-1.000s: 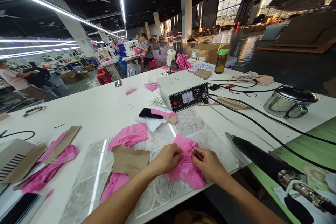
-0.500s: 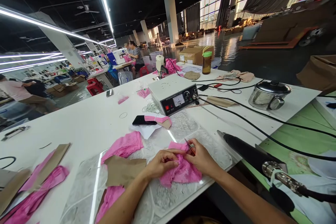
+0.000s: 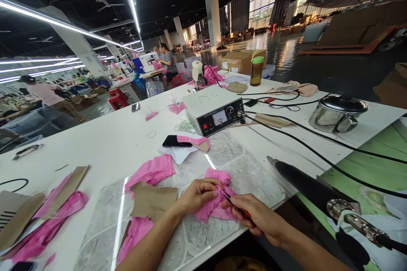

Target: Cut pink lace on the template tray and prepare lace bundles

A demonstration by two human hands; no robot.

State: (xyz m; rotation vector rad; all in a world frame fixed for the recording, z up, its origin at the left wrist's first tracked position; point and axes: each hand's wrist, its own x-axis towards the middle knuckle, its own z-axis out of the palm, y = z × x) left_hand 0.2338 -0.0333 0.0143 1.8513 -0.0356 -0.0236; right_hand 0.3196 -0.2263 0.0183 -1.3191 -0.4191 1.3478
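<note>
A piece of thin pink fabric (image 3: pixel 208 211) lies crumpled on the marbled mat near the table's front edge. My left hand (image 3: pixel 199 194) pinches a bit of it between thumb and fingers. In my right hand (image 3: pixel 251 211), closed around the orange handle, are what look like thread snips (image 3: pixel 227 197). Their dark points reach the fabric right beside my left fingertips. More pink fabric (image 3: pixel 152 171) and a brown paper piece (image 3: pixel 154 201) lie to the left of my hands.
A black control box (image 3: pixel 219 116) stands behind the mat, with a phone (image 3: pixel 176 141) in front. At right a black handheld tool (image 3: pixel 300 184) with a metal tip juts over the table edge. A lidded pot (image 3: pixel 337 114) and cables lie beyond. Brown paper strips (image 3: pixel 68 190) are at left.
My right hand has turned and dropped lower, from holding the snips upright to pointing them leftward at the fabric. My left hand keeps its pinch. The view has shifted slightly.
</note>
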